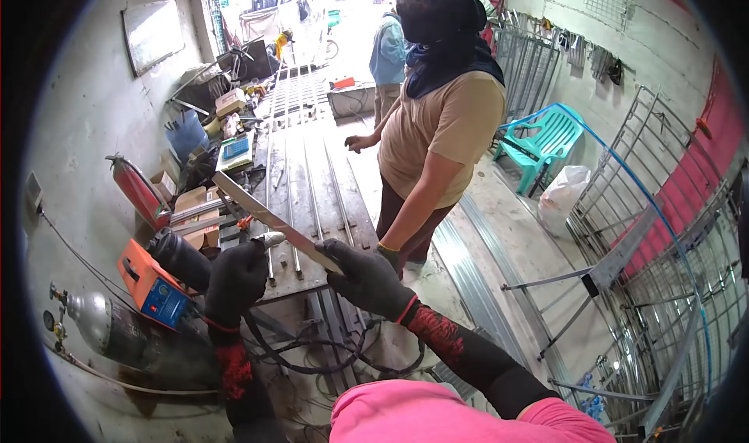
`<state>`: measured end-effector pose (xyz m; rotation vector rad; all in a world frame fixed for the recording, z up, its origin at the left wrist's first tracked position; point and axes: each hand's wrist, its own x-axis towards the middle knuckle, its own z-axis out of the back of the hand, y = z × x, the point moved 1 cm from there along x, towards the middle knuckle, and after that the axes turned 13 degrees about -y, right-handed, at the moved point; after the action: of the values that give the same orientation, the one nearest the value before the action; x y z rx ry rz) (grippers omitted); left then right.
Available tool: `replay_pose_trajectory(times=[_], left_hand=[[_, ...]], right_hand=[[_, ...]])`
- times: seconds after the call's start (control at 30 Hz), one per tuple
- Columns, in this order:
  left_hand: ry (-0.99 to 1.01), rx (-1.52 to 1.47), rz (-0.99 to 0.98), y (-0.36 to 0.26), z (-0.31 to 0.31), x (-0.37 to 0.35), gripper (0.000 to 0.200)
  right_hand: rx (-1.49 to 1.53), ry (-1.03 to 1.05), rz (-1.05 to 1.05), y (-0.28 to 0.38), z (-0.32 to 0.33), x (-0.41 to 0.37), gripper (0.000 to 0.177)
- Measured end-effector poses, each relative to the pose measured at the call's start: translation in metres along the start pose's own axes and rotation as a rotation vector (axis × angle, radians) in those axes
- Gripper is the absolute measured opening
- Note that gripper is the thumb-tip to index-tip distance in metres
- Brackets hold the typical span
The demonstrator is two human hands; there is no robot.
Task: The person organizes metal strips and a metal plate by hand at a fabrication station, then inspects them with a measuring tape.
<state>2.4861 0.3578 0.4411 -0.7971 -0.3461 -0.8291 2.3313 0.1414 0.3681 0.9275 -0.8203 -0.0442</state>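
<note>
Gripping the near end of a long, flat, dull-grey steel strip (pixel 269 218) in the black-gloved right hand (pixel 363 277), fingers curled shut over its top face. Slanting up and to the left from that fist, crossing above the near edge of the grey metal workbench (pixel 343 201), showing a plain, lightly shining surface and straight edges. Clenching the black-gloved left hand (pixel 236 279) round a stubby silver-tipped tool (pixel 271 239), its tip sitting just beside the strip's lower edge.

Hiding the strip's very end inside the right palm. Covering the tool's body with the left glove, leaving only the tip showing. Hard to tell whether tip and strip are touching. Blurring toward the rim: an orange box-shaped welding machine (pixel 152 285) and a grey gas cylinder (pixel 109 326) below the bench. Standing beside the bench, a co-worker in a tan shirt (pixel 445 131).
</note>
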Motion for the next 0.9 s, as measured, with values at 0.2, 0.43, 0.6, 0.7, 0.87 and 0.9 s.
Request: replay_pose_trajectory(times=[0.2, 0.43, 0.6, 0.7, 0.87, 0.9], left_hand=[[0.014, -0.013, 0.005, -0.004, -0.002, -0.001, 0.016], [0.011, 0.044, -0.031, -0.005, 0.0, -0.001, 0.017], [0.042, -0.025, 0.004, -0.013, 0.003, -0.001, 0.015], [0.016, -0.004, -0.038, -0.002, -0.001, -0.003, 0.022], [0.038, 0.013, -0.017, -0.008, 0.004, -0.003, 0.028], [0.036, 0.009, 0.012, -0.015, 0.006, -0.002, 0.026]], right_hand=[[0.012, -0.02, -0.021, 0.0, 0.001, -0.004, 0.053], [-0.011, -0.024, 0.026, -0.006, 0.0, -0.006, 0.053], [0.035, -0.013, -0.01, -0.008, -0.002, -0.008, 0.057], [-0.013, -0.001, -0.001, 0.001, 0.002, -0.006, 0.056], [0.061, -0.021, -0.015, -0.003, -0.002, -0.008, 0.053], [0.06, -0.015, -0.024, 0.0, -0.001, -0.007, 0.053]])
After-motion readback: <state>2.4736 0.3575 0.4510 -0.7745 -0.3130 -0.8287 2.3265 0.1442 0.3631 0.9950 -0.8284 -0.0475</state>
